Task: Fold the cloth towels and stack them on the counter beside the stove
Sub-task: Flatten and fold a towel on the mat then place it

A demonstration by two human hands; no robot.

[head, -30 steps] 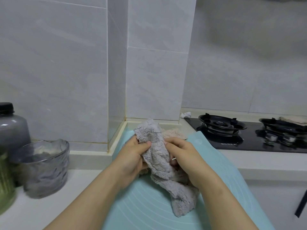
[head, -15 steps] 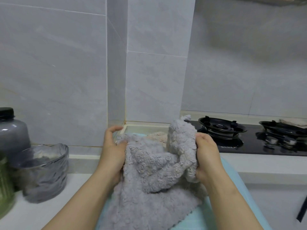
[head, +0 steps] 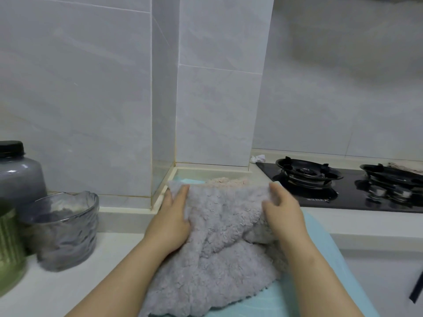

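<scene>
A fluffy grey towel is spread between my hands over a light blue mat on the counter. My left hand grips the towel's upper left corner, thumb on top. My right hand grips the upper right corner, fingers curled into the fabric. A fold of the towel bunches under my right wrist. Behind the grey towel a pinkish-beige towel lies against the wall, mostly hidden.
A black gas stove with two burners is at the right, a cloth at its far edge. At the left stand a ribbed glass bowl, a grey jar with black lid and a green container. Tiled walls close the back.
The towel went from a crumpled bunch held up in both hands to being pulled wide by its top corners and lowered toward the mat. My hands moved apart.
</scene>
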